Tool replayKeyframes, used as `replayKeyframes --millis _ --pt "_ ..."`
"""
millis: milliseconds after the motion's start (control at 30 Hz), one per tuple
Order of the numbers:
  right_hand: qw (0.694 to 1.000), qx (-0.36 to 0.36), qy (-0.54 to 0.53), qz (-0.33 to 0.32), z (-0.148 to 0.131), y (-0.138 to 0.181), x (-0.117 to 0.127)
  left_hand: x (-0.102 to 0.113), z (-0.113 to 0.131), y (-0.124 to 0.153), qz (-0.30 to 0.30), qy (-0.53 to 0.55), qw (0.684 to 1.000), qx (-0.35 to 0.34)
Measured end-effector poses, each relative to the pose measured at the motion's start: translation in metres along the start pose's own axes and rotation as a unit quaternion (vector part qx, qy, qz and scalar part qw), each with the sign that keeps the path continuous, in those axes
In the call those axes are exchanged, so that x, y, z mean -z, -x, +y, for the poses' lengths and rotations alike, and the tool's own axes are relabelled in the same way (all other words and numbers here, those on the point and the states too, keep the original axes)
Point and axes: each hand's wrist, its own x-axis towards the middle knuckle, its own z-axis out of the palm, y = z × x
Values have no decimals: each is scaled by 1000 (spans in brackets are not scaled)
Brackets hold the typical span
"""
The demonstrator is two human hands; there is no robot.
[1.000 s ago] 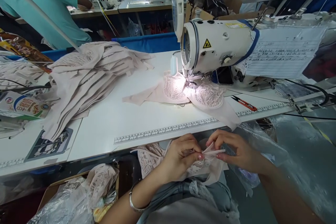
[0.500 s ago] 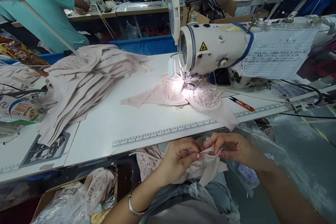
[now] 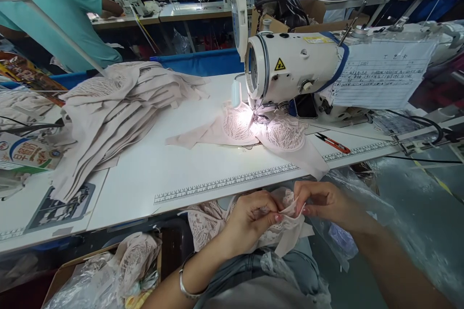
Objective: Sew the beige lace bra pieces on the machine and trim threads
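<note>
Over my lap, just below the table's front edge, I hold a pale pink lace bra (image 3: 205, 224). My left hand (image 3: 252, 217) pinches its edge between thumb and fingers. Close beside it, my right hand (image 3: 324, 203) grips the same fabric edge with its fingertips. Part of the bra is hidden behind my left hand and forearm. Another pale pink lace bra (image 3: 284, 134) lies on the table under the needle area of the sewing machine (image 3: 293, 65), lit by its lamp, one end hanging over the front edge.
A stack of pale pink bra pieces (image 3: 123, 106) lies on the left of the table (image 3: 137, 178). Orange thread snips (image 3: 333, 144) rest right of the machine. Below left is a box (image 3: 61, 275) with plastic and lace. A co-worker in a teal shirt (image 3: 54, 14) stands beyond.
My right hand's fingers have shifted slightly along the bra's edge, and the fabric between my hands is folded a little differently. The bra on the table has not moved.
</note>
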Motion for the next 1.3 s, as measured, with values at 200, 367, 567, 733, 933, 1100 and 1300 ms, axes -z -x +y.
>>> replayKeyframes --millis 200,367,567,733,933,1100,1300 --pt "995 -24 -37 89 2 -1 -6 -2 -4 2 20 51 997 57" --pt "991 -7 -20 132 9 1 -11 -2 -6 3 37 28 996 73" --pt "985 34 1 172 9 1 -14 -3 -1 2 34 -31 998 51" --pt "980 48 32 191 9 0 -14 -4 0 1 35 -63 996 45" --pt "971 41 107 210 0 6 -15 -5 3 -1 34 -78 995 42" --pt "974 42 139 174 -9 7 -21 -10 14 -5 20 -87 995 51" --pt "977 35 145 150 -16 2 -30 -22 12 -16 33 -66 990 121"
